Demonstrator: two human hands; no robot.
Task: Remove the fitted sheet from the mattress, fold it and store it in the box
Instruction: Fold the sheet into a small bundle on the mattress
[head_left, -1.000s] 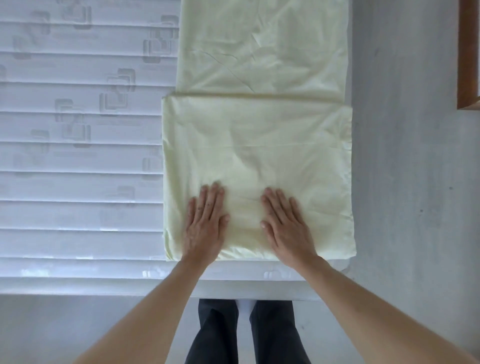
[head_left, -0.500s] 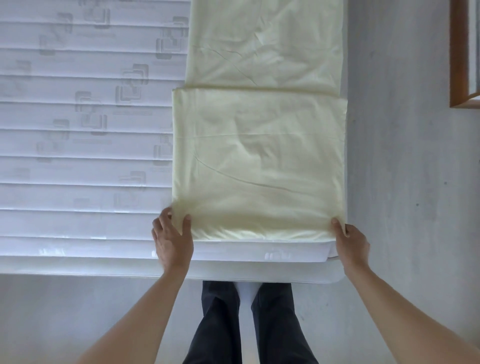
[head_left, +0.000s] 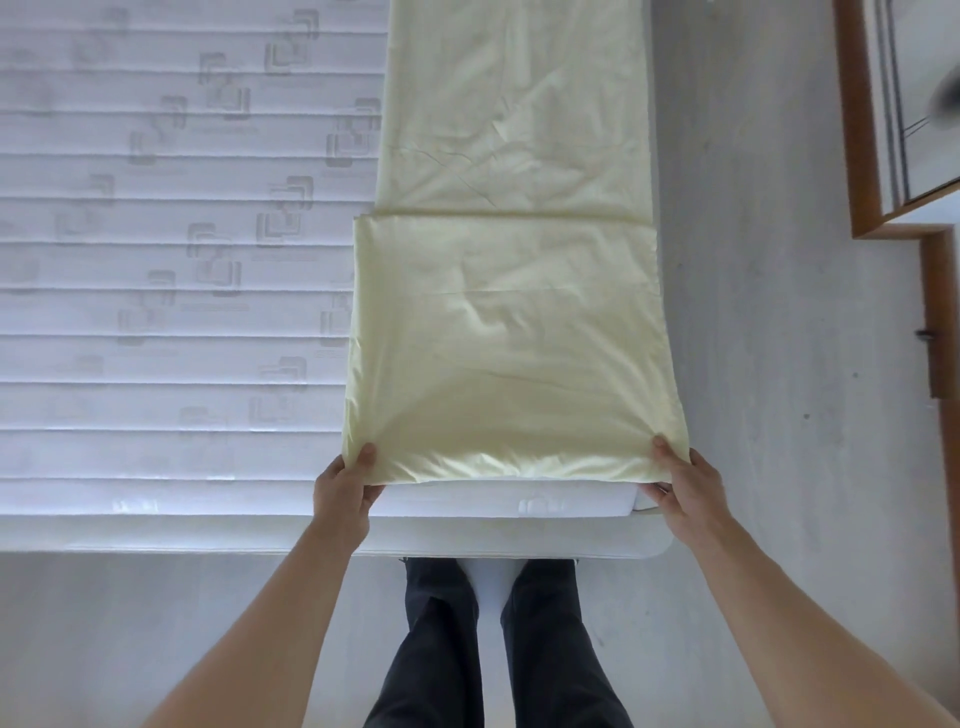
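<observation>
A pale yellow fitted sheet (head_left: 509, 332), folded into a long strip, lies along the right edge of the bare white mattress (head_left: 171, 270). At the mattress's near end, the left hand (head_left: 345, 486) pinches the sheet's left corner and the right hand (head_left: 683, 486) pinches its right corner, lifting that edge slightly.

Readable text: none anywhere in view.
mattress (head_left: 171, 291) top: repeated woven emblems of overlapping square outlines, each with a faint line of small lettering beneath, too blurred to read.
mattress near edge: the same emblem twice on the side band, without legible letters.
fitted sheet (head_left: 511, 332): plain, unmarked.
</observation>
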